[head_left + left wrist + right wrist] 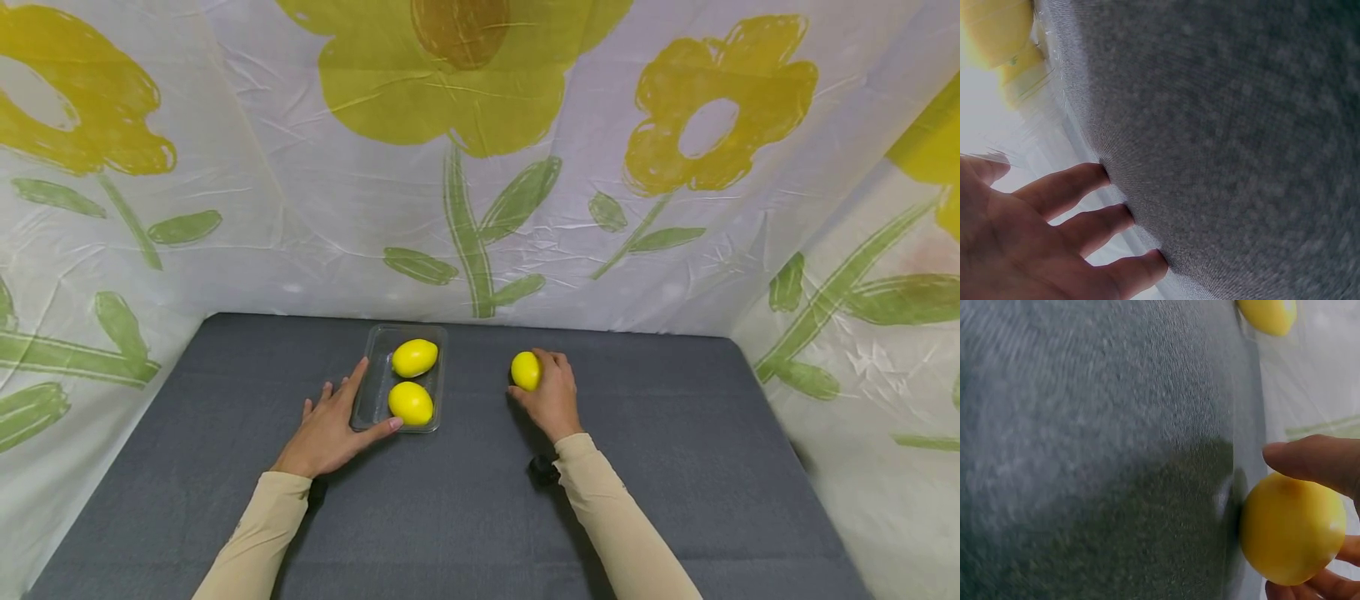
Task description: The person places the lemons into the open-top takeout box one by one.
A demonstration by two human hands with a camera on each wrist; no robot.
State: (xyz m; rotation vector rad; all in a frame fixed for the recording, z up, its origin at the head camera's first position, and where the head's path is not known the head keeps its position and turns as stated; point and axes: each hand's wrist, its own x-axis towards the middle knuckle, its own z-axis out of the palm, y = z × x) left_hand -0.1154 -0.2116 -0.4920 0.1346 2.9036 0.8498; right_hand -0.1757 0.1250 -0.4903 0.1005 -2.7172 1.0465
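A shallow clear plastic tray [378, 408] lies on the grey cloth and holds two yellow lemons, a far lemon [415, 358] and a near lemon [410, 403]. My left hand [326, 429] is spread at its left side, index fingertip by the left rim and thumb by the near rim. In the left wrist view the fingers [1066, 190] are straight and apart. To the right of the tray, my right hand [551, 396] grips a third lemon [526, 371]. The right wrist view has this lemon [1292, 528] between thumb and fingers, close to the cloth.
Grey cloth [465, 517] covers the table. Behind it and at both sides hang white sheets [330, 275] printed with yellow flowers and green leaves. A small black wrist camera [543, 471] shows under the right sleeve.
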